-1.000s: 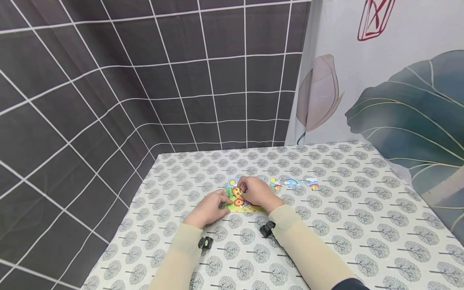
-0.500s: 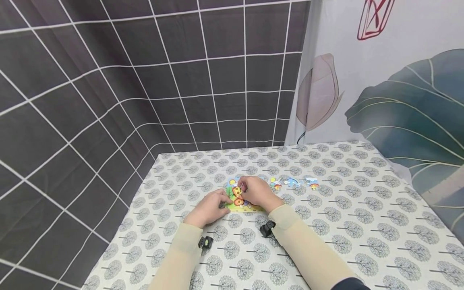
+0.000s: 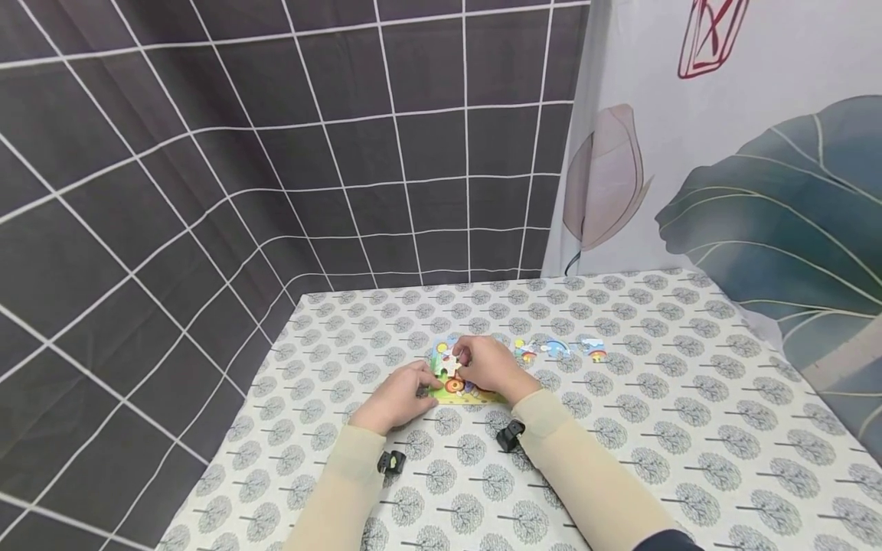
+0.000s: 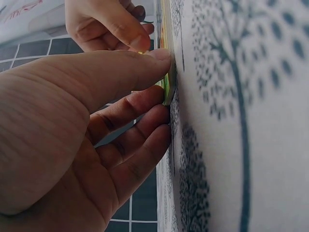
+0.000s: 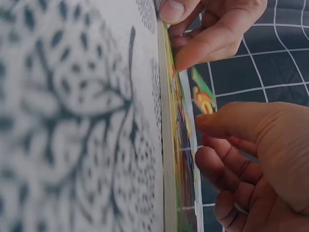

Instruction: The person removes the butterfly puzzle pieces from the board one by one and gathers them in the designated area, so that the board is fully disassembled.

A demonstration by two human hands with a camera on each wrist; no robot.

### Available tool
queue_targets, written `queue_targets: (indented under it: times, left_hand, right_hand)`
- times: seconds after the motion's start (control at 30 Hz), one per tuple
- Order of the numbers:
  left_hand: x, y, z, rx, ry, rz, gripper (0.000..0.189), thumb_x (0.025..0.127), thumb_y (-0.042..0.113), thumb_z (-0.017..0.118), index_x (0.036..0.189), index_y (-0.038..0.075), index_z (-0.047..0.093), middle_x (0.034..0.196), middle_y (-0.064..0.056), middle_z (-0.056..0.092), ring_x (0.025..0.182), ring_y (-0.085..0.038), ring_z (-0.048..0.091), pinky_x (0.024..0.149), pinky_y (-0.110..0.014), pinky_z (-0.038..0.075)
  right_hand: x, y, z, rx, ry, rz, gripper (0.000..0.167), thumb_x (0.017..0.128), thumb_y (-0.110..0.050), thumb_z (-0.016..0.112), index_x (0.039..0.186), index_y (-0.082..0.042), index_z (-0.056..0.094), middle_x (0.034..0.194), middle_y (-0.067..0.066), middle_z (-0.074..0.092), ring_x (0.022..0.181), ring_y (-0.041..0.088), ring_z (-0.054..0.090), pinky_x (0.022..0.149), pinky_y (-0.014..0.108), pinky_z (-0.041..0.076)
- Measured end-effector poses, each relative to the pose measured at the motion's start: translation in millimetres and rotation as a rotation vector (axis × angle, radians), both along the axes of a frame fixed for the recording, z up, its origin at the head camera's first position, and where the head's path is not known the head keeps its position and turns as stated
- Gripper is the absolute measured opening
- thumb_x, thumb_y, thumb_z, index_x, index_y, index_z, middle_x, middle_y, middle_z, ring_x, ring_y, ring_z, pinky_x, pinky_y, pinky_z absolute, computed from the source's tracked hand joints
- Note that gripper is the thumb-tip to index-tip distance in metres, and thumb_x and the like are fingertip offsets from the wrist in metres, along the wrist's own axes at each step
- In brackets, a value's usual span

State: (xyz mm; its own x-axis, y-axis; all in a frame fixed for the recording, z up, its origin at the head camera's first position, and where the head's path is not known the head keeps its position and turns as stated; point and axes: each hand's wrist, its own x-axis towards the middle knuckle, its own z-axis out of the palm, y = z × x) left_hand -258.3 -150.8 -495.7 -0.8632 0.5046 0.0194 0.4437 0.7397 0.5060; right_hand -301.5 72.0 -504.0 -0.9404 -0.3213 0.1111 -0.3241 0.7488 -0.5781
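Observation:
A colourful jigsaw puzzle (image 3: 475, 398) in a shallow tray lies on the tablecloth, with cartoon animals and a yellow lower border. My left hand (image 3: 400, 394) holds its near left corner, thumb at the edge (image 4: 166, 92) and index finger reaching over the picture. Above the board my right hand (image 3: 488, 366) pinches a puzzle piece (image 5: 203, 99) between thumb and fingers. That piece is green, yellow and orange, and stands tilted clear of the board in the right wrist view. A white gap (image 3: 446, 363) shows in the picture beside the right fingertips. The right hand covers the board's upper right part.
To the right of the board lie loose puzzle pieces: one with a yellow patch (image 3: 524, 350), a blue one (image 3: 555, 348) and one with a rainbow (image 3: 594, 350). The tree-print tablecloth (image 3: 661, 428) stretches around them. A dark grid curtain (image 3: 344, 153) hangs behind.
The orange-faced piece that lay in the upper left of the board is now lifted in the right hand's pinch, baring white beneath. The left hand stays in place.

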Motion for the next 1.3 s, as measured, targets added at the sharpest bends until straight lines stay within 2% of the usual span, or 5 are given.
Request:
queue_targets:
  times: [0.53,0.7,0.87,1.17,1.3]
  left_hand:
    - [-0.8,-1.1,-2.2,0.000,0.002,0.009,0.031,0.087,0.018,0.084,0.118,0.019,0.079,0.109,0.016,0.061,0.110,-0.011,0.061,0.106,-0.039,0.051]
    - [-0.6,-0.8,-2.6,0.003,-0.005,0.013,0.031,0.088,0.017,0.084,0.118,0.019,0.079,0.109,0.016,0.062,0.110,-0.011,0.061,0.107,-0.039,0.051]
    - [-0.9,-0.8,-3.7,-0.005,-0.005,0.015,0.031,0.088,0.018,0.084,0.118,0.019,0.079,0.110,0.017,0.062,0.112,-0.011,0.061,0.108,-0.039,0.051]
    - [-1.3,-1.3,-5.3,0.008,-0.014,0.024,0.030,0.088,0.018,0.084,0.118,0.020,0.079,0.110,0.016,0.062,0.112,-0.010,0.061,0.109,-0.039,0.050]
    - [-1.8,-2.3,-5.9,0.011,-0.011,0.024,0.031,0.088,0.018,0.084,0.118,0.021,0.079,0.109,0.017,0.061,0.111,-0.010,0.060,0.108,-0.039,0.050]
  right_hand:
    - [6.5,30.4,12.0,-0.054,-0.035,-0.042,0.029,0.081,-0.007,0.077,0.109,-0.015,0.073,0.089,-0.006,0.064,0.066,0.012,0.058,0.058,0.029,0.053]
    - [10.0,47.0,14.6,-0.051,-0.048,-0.042,0.030,0.081,-0.005,0.075,0.108,-0.015,0.072,0.089,-0.005,0.064,0.070,0.014,0.058,0.062,0.031,0.053]
    - [9.5,67.8,16.3,-0.047,-0.064,-0.004,0.025,0.081,-0.005,0.079,0.104,-0.014,0.072,0.086,-0.003,0.064,0.073,0.015,0.058,0.070,0.033,0.053]
    - [5.0,103.7,18.8,-0.052,-0.150,0.018,0.026,0.078,-0.001,0.076,0.102,-0.012,0.072,0.085,0.000,0.062,0.075,0.018,0.057,0.072,0.034,0.053]
    - [3.9,114.9,20.2,-0.054,-0.191,0.015,0.027,0.079,0.002,0.075,0.103,-0.010,0.071,0.084,0.002,0.062,0.073,0.018,0.056,0.068,0.034,0.052]
